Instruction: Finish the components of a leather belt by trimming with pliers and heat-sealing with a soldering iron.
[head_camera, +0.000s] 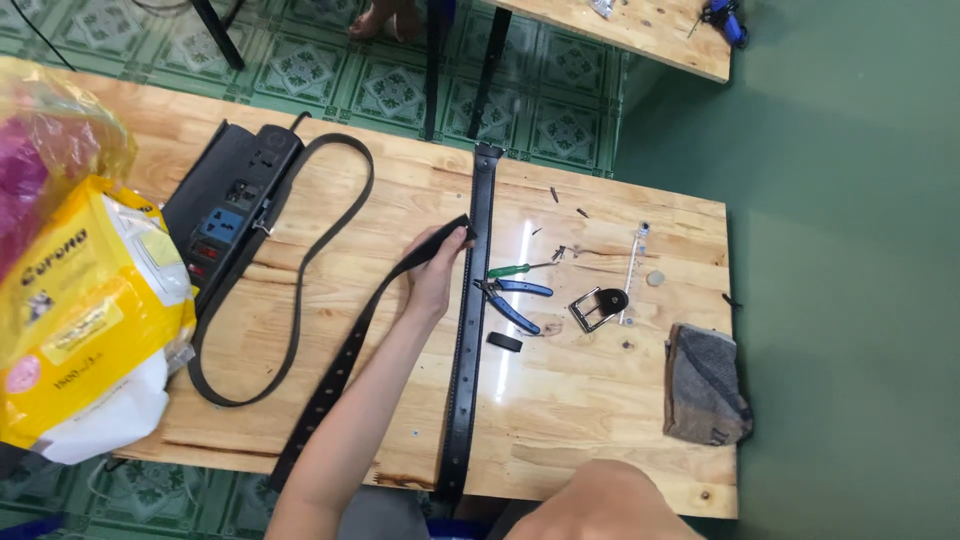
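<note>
Looped black belt (300, 290) on table

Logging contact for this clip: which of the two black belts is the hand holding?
The looped belt, whose end the left hand grips. The other belt lies straight and flat across the table, just beside the fingers.

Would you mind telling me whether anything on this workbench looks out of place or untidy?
A few small screws lie scattered loose near the table's far edge. The belt buckle lies detached beside the pliers. One black belt drapes over the power strip.
</note>
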